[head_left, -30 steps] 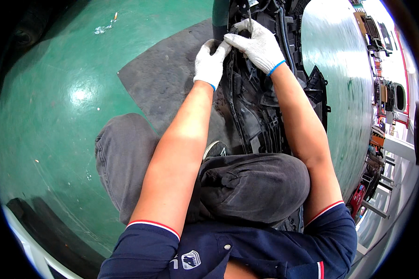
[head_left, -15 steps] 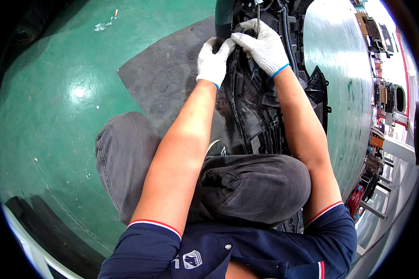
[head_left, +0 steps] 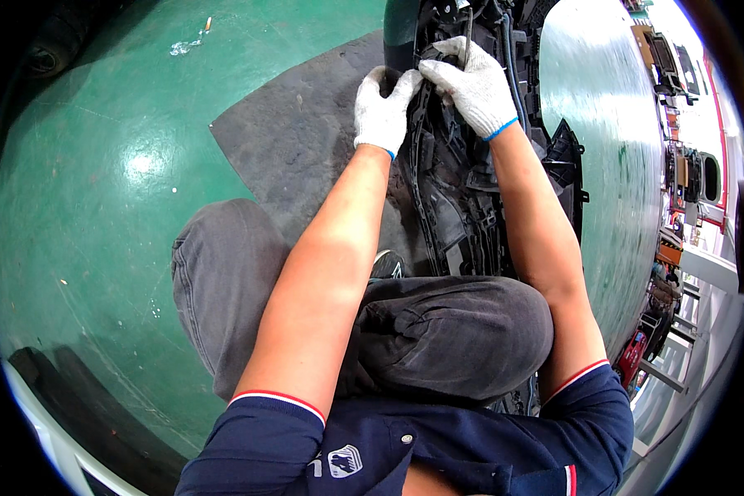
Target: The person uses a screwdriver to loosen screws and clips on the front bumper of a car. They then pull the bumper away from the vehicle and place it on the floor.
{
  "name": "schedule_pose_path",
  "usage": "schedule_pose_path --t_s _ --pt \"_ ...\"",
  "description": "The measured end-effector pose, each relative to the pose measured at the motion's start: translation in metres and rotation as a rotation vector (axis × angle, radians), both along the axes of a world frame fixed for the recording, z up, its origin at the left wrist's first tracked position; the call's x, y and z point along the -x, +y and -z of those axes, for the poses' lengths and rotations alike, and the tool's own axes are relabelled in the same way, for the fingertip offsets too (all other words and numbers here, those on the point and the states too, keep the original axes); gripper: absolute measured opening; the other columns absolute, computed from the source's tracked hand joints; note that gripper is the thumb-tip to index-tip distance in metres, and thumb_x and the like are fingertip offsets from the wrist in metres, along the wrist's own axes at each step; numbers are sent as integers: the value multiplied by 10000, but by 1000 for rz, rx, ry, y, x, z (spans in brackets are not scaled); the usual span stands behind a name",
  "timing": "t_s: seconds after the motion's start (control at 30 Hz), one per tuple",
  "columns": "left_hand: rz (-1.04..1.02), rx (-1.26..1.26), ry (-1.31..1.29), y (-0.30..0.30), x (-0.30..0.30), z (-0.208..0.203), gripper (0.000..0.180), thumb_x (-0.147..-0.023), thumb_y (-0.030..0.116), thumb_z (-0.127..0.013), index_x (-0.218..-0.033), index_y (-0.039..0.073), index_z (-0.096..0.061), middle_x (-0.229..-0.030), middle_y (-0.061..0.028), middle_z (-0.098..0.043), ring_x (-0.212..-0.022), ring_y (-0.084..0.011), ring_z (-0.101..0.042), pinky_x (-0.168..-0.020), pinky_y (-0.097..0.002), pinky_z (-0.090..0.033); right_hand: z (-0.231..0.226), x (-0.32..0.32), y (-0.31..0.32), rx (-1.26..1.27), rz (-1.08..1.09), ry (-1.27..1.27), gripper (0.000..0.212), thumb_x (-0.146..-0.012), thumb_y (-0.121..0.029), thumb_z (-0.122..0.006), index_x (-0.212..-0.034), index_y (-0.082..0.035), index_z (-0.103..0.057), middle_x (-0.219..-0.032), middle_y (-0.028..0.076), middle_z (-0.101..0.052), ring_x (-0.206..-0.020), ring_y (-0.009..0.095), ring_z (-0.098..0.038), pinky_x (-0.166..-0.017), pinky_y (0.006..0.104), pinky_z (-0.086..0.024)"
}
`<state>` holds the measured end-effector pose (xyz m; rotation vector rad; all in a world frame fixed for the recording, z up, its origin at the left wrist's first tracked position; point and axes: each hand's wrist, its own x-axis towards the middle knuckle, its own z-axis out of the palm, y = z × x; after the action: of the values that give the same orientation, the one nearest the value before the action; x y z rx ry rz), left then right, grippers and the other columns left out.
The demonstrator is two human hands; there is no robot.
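A long black car bumper (head_left: 450, 207), its ribbed inner side up, stretches away from me. My left hand (head_left: 382, 109), in a white knitted glove, is closed at its left edge, thumb against the rim and fingertips partly hidden. Just to the right, my gloved right hand (head_left: 477, 87) is closed over the same edge, thumb and forefinger almost touching the left thumb. A thin grey metal rod (head_left: 469, 40) sticks up from between the right fingers; its lower end is hidden. Beyond my left hand the bumper's smooth dark green outer face (head_left: 400, 37) shows.
A worn grey mat (head_left: 298, 116) lies under the bumper on the green floor (head_left: 83, 198). My bent knees (head_left: 463, 335) flank the near end. A tyre (head_left: 50, 50) stands at the far left, and shelves with car parts (head_left: 678, 174) line the right side.
Both hands have shifted very slightly to the right, along with the rod and the bumper's edge in the picture. Their grip looks the same.
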<state>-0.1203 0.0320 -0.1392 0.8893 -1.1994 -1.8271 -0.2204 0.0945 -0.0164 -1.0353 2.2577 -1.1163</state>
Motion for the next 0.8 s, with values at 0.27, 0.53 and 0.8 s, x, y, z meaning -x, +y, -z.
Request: schedule_pose_path --t_s 0.27,0.53,0.8 --pt "3 -34 25 2 10 19 592 -849 443 -828 -1135 -54 -679 -1122 -183 -693 -1026 -290 -659 -943 -404 -514 -2 -6 -1 -4 32 32 369 -875 -245 -825 -1134 -11 -707 -815 34 -695 -654 67 -612 -581 249 -508" --pt "124 -93 86 4 8 30 804 -915 536 -749 -1439 -30 -521 -1378 -196 -603 -1266 -291 -575 -1091 -399 -433 -1 -13 -8 -39 -17 4 471 -894 -315 -813 -1243 -26 -682 -919 55 -720 -698 79 -632 -603 254 -526" --pt "241 -160 231 3 7 34 798 -993 584 -632 -1530 28 -433 -1415 -122 -578 -1274 -222 -549 -1102 -374 -433 -6 -6 -4 -52 -56 -118 457 -953 -291 -749 -1328 -54 -641 -957 31 -703 -777 92 -638 -621 253 -532"
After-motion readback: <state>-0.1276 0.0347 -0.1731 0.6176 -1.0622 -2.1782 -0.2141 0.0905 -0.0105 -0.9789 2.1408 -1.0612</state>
